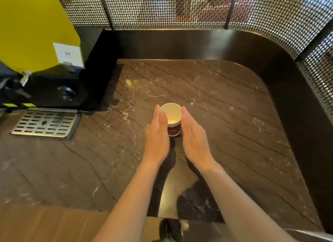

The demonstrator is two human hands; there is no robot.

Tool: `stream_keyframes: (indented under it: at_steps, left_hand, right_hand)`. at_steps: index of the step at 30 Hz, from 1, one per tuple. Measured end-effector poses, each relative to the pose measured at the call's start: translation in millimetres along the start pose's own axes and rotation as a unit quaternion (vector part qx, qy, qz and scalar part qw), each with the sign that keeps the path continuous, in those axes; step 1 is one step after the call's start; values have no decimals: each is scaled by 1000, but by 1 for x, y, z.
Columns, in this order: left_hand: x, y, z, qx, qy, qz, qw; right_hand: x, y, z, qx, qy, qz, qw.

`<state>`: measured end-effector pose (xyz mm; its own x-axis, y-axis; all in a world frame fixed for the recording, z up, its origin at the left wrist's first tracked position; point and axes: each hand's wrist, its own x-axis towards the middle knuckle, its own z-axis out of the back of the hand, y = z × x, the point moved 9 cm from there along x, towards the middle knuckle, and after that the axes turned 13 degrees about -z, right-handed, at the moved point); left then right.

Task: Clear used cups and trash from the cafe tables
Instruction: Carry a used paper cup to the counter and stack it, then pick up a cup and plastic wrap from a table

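The brown marble surface (225,101) fills most of the view. A dark metal wall (180,43) bounds it at the back and right, with a mesh screen (162,9) above that. A yellow machine (32,29) stands at the far left, with a slotted drip tray (45,123) set into the surface before it. Both are well apart from the work, so a bump there looks unlikely.

The left hand (156,139) and right hand (195,140) reach forward side by side, palms facing each other. The grip of each is fully open, fingers straight and together, and neither has closed on anything. Whether the palms already touch what stands between them cannot be told.

That thing is the paper cup (171,113), upright near the middle of the surface. It has a white inside and a dark red band round its lower wall. A pale patch shows at its bottom, but it is unclear whether that is leftover drink or bare paper.

The main hazard is the flat, two-palm hold. Straight fingers give no wrap, so a light cup pressed only from the sides may slip down and out on the lift. If the hands press harder to stop that, the thin wall may buckle. Either way, any dregs would spill onto the marble. Uneven pressure could also tip the cup away towards the back wall. Curling the fingers round the red band would likely cure all of this.
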<state>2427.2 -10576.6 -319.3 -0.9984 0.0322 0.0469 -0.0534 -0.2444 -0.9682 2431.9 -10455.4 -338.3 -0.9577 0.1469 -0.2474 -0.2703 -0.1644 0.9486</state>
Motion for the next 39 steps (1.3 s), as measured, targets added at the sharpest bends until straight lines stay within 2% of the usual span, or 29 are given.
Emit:
stream_keyframes:
  at_steps: [6, 10, 13, 17, 22, 27, 32, 36, 39]
  left_hand:
    - [-2, 10, 1, 8, 2, -6, 1000]
    - [-6, 4, 9, 40, -7, -13, 999]
    - [-13, -35, 20, 20, -38, -126, 991]
    - [-37, -108, 12, -152, -26, -262, 953]
    - [-79, -164, -8, -215, 4, -337, 916]
    - [-138, -204, -49, -234, 109, -380, 889]
    - [-222, -261, -107, -255, 149, -424, 856]
    - [-308, -291, -183, -284, 192, -432, 834]
    - [-372, -307, -251, -297, 233, -426, 822]
  right_hand:
    - [-3, -9, 3, 23, -1, -14, 1000]
    - [-19, 8, 13, -13, -11, -7, 1000]
    - [-45, 40, 45, 12, -63, 32, 997]
    - [-101, 86, 97, 74, -145, 137, 977]
    - [-166, 119, 134, 71, -163, 228, 957]
    - [-236, 124, 180, 57, -199, 276, 939]
    - [-324, 109, 253, 77, -236, 319, 915]
    - [-403, 75, 330, 126, -266, 325, 899]
    - [-462, 45, 388, 123, -293, 313, 895]
